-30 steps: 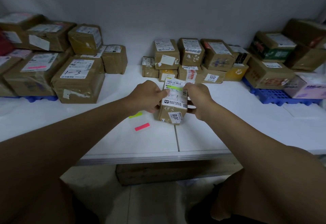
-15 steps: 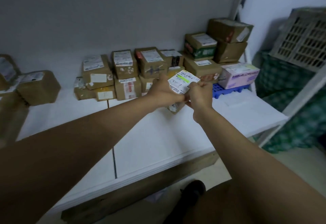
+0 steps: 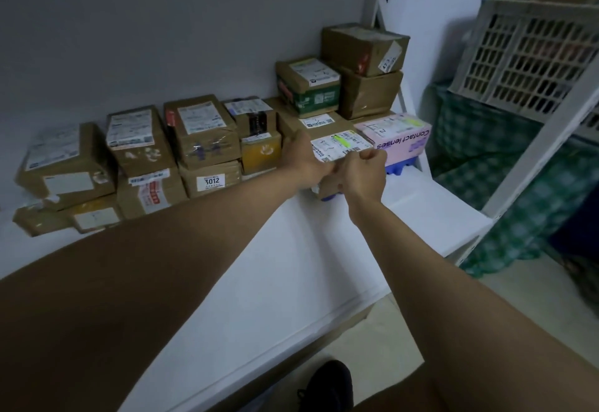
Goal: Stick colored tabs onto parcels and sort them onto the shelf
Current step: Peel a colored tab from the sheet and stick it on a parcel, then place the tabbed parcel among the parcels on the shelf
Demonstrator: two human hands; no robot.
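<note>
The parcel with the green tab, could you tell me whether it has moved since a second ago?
Yes. The parcel with the green tab, held in both hands, has travelled right along the shelf, to the pink box.

pink box (image 3: 403,139), green-checked cloth (image 3: 505,165), brown parcels (image 3: 201,132)

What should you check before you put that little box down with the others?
1. Green tab stuck on the small parcel: ok.
2. Left hand and right hand both holding the parcel: ok.
3. Parcel near the right-hand pile, beside the pink box: ok.
4. Free spot on the blue pallet for it: cannot tell, hands hide it.
5. Stacked brown boxes behind sitting steady: ok.
</note>
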